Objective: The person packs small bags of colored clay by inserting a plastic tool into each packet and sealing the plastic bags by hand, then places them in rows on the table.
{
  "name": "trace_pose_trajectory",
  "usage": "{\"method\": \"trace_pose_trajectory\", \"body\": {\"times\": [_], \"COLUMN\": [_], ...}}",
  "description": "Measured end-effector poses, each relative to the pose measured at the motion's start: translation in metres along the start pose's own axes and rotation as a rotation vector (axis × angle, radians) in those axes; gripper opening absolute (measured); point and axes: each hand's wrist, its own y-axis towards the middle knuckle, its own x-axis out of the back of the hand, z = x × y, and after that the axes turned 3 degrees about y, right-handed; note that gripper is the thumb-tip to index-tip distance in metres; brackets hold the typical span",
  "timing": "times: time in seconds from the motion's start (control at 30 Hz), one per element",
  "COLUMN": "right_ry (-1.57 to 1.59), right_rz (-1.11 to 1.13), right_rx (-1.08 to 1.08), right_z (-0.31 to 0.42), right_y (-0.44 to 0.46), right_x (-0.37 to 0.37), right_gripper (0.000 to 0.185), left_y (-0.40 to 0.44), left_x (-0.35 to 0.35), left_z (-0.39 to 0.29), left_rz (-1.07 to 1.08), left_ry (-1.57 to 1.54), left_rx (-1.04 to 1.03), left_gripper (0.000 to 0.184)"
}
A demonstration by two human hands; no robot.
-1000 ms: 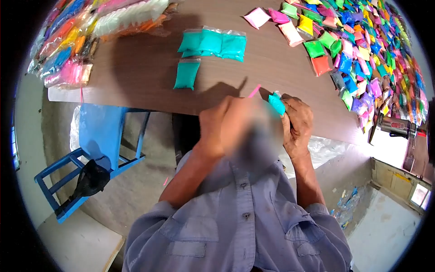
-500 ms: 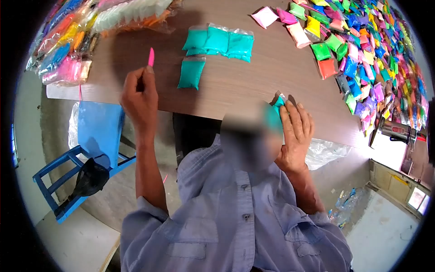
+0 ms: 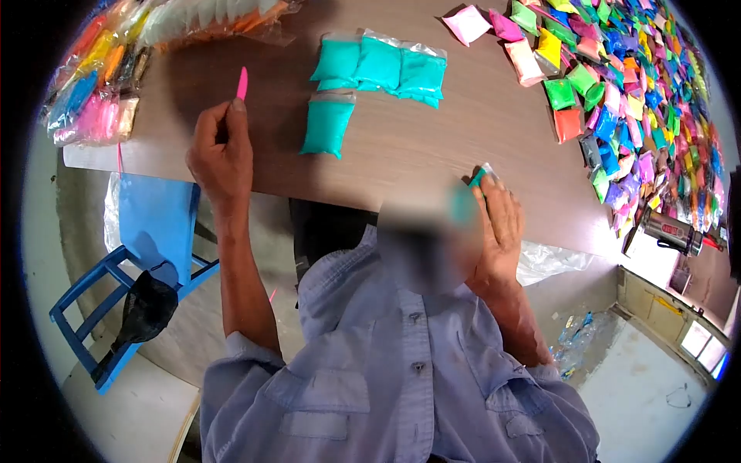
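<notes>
My left hand (image 3: pixel 221 150) is closed above the table's near left part, pinching a slim pink plastic tool (image 3: pixel 242 82) between thumb and finger, its pointed end up. At the table's front edge, my right hand (image 3: pixel 500 231) has its fingers together over a teal packet (image 3: pixel 480 174). Only a corner of that packet shows past the fingertips; a blurred patch hides part of the hand. Between my hands and farther back, several teal packets (image 3: pixel 378 65) lie overlapping in a row. One single teal packet (image 3: pixel 326 127) lies just in front of them.
A large heap of small coloured packets (image 3: pixel 617 100) covers the table's right side. Bags of coloured plastic pieces (image 3: pixel 100 85) lie at the back left. A blue chair (image 3: pixel 154 224) with a black item (image 3: pixel 147 305) on it stands left of me. A metal flask (image 3: pixel 670 231) is at the right.
The view has shifted slightly, so the table items sit a little differently in frame. Both hands keep their hold; less of the teal packet shows past my right fingers.
</notes>
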Motion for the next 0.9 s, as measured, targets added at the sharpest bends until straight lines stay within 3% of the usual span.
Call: {"method": "trace_pose_trajectory", "body": {"times": [0.33, 0.53, 0.6, 0.9], "right_ry": [-0.016, 0.071, -0.008, 0.063], "right_rz": [0.046, -0.069, 0.048, -0.006], "right_rx": [0.039, -0.024, -0.001, 0.026], "right_z": [-0.004, -0.001, 0.001, 0.000], "right_y": [-0.004, -0.007, -0.010, -0.004], "right_x": [0.004, 0.009, 0.012, 0.007], "right_gripper": [0.078, 0.085, 0.085, 0.075], "left_y": [0.001, 0.001, 0.001, 0.001], "left_x": [0.000, 0.002, 0.000, 0.001], "left_z": [-0.001, -0.002, -0.002, -0.003], "left_rz": [0.007, 0.020, 0.032, 0.027], "left_ry": [-0.012, -0.023, -0.021, -0.005], "left_rx": [-0.009, 0.004, 0.020, 0.021], "left_gripper": [0.022, 0.022, 0.021, 0.022]}}
